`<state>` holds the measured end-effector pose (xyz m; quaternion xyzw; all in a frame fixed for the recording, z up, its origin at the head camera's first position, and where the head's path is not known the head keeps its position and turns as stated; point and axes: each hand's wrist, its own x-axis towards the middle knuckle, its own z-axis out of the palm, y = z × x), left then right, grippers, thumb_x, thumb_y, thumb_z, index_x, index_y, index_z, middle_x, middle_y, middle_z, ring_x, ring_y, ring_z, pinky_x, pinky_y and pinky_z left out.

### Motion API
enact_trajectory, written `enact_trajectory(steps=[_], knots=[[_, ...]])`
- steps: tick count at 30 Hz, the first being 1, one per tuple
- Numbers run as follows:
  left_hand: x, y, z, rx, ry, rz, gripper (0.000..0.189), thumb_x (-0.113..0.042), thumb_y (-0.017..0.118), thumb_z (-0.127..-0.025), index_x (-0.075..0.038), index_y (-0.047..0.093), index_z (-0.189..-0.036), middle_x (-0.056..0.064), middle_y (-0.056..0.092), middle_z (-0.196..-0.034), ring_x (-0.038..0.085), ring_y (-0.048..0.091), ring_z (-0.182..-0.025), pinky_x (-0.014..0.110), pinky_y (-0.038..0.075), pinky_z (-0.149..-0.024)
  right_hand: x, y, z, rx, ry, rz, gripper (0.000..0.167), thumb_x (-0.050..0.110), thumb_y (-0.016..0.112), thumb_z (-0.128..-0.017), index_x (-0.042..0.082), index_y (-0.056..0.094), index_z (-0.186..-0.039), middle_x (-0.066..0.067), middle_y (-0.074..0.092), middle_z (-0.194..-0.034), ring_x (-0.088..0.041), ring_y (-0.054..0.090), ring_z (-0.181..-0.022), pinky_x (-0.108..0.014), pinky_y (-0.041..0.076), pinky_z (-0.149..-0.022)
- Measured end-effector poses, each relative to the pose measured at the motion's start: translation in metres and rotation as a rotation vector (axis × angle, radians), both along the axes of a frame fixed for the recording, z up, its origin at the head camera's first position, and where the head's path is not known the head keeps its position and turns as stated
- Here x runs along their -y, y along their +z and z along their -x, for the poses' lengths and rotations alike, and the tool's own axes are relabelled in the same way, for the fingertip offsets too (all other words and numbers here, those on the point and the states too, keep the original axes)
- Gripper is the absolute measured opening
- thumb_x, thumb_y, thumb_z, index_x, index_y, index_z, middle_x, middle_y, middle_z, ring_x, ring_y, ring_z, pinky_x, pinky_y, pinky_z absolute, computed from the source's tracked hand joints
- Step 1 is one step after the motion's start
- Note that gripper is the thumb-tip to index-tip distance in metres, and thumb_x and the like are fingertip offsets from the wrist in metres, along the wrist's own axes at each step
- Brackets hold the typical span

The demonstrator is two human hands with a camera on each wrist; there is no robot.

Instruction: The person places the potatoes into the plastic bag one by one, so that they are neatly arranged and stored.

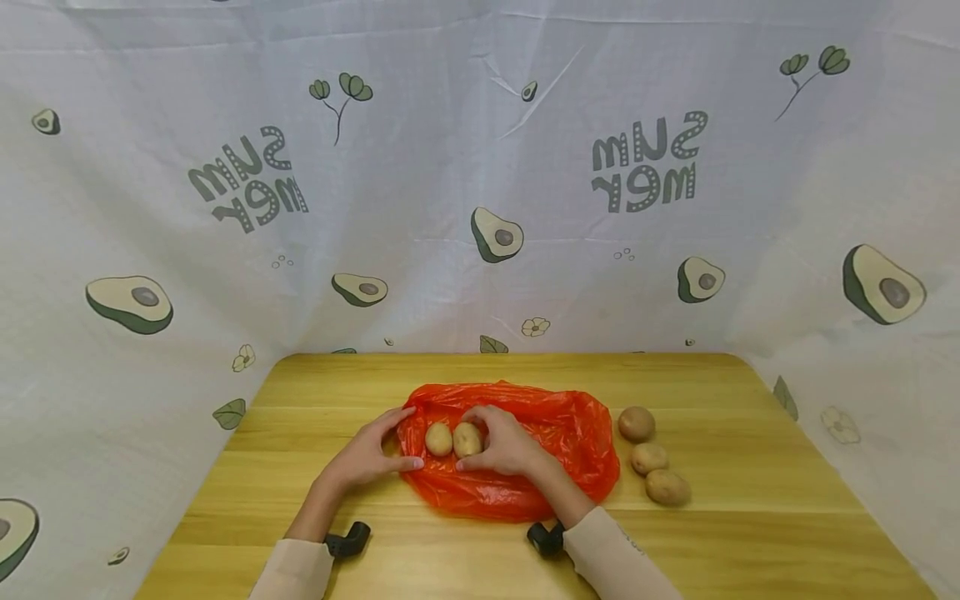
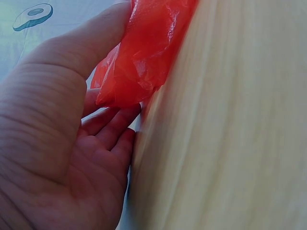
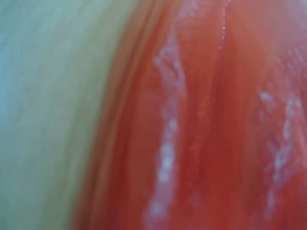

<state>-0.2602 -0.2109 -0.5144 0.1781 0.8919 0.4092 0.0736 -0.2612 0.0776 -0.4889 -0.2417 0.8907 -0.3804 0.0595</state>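
A red plastic bag [image 1: 577,433] lies spread open on the table, its rim folded low. Two potatoes are within it at the left: one potato [image 1: 438,439] sits alone, and right beside it my right hand [image 1: 510,442] holds another potato [image 1: 468,440] between thumb and fingers. At the bag's left end my left hand [image 1: 365,454] grips the rim, thumb at the near side and fingers at the far side. The left wrist view shows red plastic [image 2: 144,52] between that thumb and the fingers. Only blurred red plastic [image 3: 206,120] fills most of the right wrist view; the right hand is hidden there.
To the right of the bag, three potatoes lie in a row on the wooden table [image 1: 750,475]: a browner potato [image 1: 637,424], a middle potato [image 1: 649,458] and a near potato [image 1: 667,487]. A pale cloth [image 1: 420,167] with avocado prints hangs behind and at both sides.
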Motion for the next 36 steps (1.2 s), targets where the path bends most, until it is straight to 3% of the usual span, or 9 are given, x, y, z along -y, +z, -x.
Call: enact_trajectory(steps=[3,6,13,16,25,36], knots=[[0.0,0.0,0.0,-0.001,-0.001,-0.001,0.094,-0.049,0.086,-0.079,-0.018,0.044,-0.158,0.011,0.037,-0.166,0.04,0.032,-0.154,0.063,0.028,-0.123,-0.002,0.002,-0.001,0.005,-0.001,0.024,0.069,0.032,0.094,-0.074,0.005,0.062,-0.129,-0.011,0.063,-0.121,-0.014,0.056,-0.077,-0.027,0.051,-0.068],[0.0,0.0,0.0,0.001,-0.005,-0.005,0.094,-0.048,0.086,-0.079,-0.018,0.044,-0.157,0.012,0.037,-0.166,0.041,0.032,-0.154,0.063,0.028,-0.123,-0.004,0.002,-0.001,-0.001,-0.011,0.027,0.07,0.035,0.093,-0.075,0.005,0.062,-0.13,-0.01,0.064,-0.121,-0.015,0.057,-0.08,-0.027,0.051,-0.069],[0.001,0.001,-0.001,-0.007,-0.004,0.003,0.094,-0.048,0.087,-0.079,-0.018,0.044,-0.157,0.012,0.037,-0.166,0.041,0.032,-0.154,0.064,0.027,-0.123,-0.01,0.003,-0.004,-0.054,-0.055,0.041,0.065,0.041,0.091,-0.077,0.01,0.065,-0.129,-0.008,0.066,-0.125,-0.025,0.062,-0.111,-0.045,0.055,-0.096],[0.001,0.001,-0.001,-0.007,-0.003,0.007,0.095,-0.049,0.086,-0.079,-0.018,0.044,-0.158,0.013,0.037,-0.166,0.041,0.031,-0.154,0.064,0.026,-0.124,-0.014,0.005,-0.004,-0.06,-0.06,0.072,0.065,0.04,0.091,-0.077,0.01,0.066,-0.129,-0.009,0.066,-0.128,-0.027,0.062,-0.115,-0.048,0.055,-0.1],[0.0,-0.001,-0.001,-0.009,0.01,0.014,0.095,-0.049,0.087,-0.078,-0.019,0.044,-0.157,0.013,0.037,-0.165,0.041,0.032,-0.154,0.064,0.026,-0.123,-0.028,0.01,-0.006,-0.042,-0.071,0.108,0.063,0.039,0.09,-0.079,0.01,0.066,-0.13,-0.008,0.067,-0.128,-0.027,0.062,-0.11,-0.046,0.056,-0.094],[-0.001,0.0,-0.002,0.006,0.018,0.009,0.094,-0.048,0.087,-0.078,-0.02,0.044,-0.157,0.013,0.037,-0.165,0.041,0.032,-0.154,0.064,0.026,-0.123,-0.05,0.018,-0.005,-0.072,-0.085,0.109,0.061,0.037,0.088,-0.082,0.008,0.065,-0.13,-0.012,0.067,-0.124,-0.032,0.063,-0.11,-0.051,0.057,-0.093]])
